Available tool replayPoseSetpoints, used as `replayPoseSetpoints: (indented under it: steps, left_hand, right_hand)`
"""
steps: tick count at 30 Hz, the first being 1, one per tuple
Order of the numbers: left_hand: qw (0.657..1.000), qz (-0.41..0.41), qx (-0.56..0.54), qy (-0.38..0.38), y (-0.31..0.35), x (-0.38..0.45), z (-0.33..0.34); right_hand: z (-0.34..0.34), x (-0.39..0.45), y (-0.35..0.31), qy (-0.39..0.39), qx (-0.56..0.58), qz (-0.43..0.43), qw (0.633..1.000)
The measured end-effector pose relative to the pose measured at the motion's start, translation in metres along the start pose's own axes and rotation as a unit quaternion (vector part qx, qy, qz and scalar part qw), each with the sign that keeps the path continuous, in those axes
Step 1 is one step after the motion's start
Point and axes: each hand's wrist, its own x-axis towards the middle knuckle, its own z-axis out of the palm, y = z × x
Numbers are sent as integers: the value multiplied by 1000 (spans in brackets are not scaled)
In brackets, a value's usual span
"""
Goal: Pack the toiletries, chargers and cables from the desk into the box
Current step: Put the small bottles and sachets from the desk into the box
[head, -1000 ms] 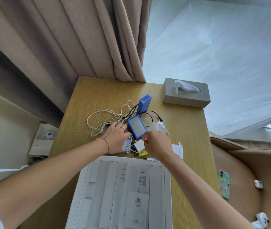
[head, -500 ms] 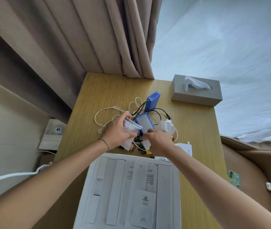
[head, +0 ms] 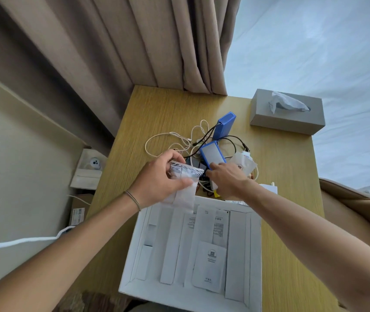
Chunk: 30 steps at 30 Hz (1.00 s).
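Our left hand [head: 157,179] grips a sachet [head: 185,176] just past the box [head: 132,251] rim — the box lies at six o'clock from it. Our right hand [head: 226,180] reaches into the cables [head: 172,140] — whether it holds anything, we cannot tell.

Both hands extended forward: left [head: 160,180] gripping, right [head: 226,179] reaching.

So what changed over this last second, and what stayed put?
The left hand, which lay on the pile, has gripped a clear sachet and lifted it toward the white box. The right hand let go of its small white card and reaches into the pile by the blue power bank. The cables, tissue box and packets in the box stayed put.
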Motion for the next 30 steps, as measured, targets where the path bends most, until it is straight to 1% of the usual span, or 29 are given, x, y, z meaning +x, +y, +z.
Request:
replayPoseSetpoints:
  steps: [2, 5, 7, 10, 12, 14, 16, 18, 22, 25, 28, 30]
  left_hand:
    - [998, -7, 47, -38, -1, -9, -3]
    - [990, -19, 101, -95, -4, -20, -5]
    - [982, -28, 136, -126, -8, -27, -3]
    - [976, -34, 154, -149, -15, -39, 5]
    - [977, -36, 144, -155, -20, -48, 14]
    - [976, -43, 133, -164, -26, -56, 25]
    - [973, -43, 139, -178, -31, -62, 36]
    - [968, -37, 152, -196, -37, -68, 49]
    - [957, -31, 201, -207, -53, -80, 77]
    - [942, -23, 243, -228, -65, -88, 94]
    - [942, -25, 248, -225, -76, -90, 102]
    - [936, -1, 280, -215, -81, -91, 105]
  right_hand:
    - [-1, 0, 2, 16, 41, 25, 999]
    - [-12, -5, 3, 71, 162, 82, 981]
    - [-21, -14, 1, 127, 235, 118, 956]
    - [-37, -39, -14, 205, 321, 142, 914]
    - [-49, -60, -29, 235, 366, 155, 887]
    - [-56, -81, -43, 238, 391, 165, 874]
    - [-59, -100, -56, 226, 407, 169, 869]
    - [-58, -116, -67, 190, 420, 173, 870]
    - [-42, -141, -87, 45, 437, 172, 882]
    - [-20, -153, -101, -27, 433, 167, 885]
    - [1, -159, -110, -71, 397, 182, 897]
    - [11, -160, -116, -96, 355, 195, 909]
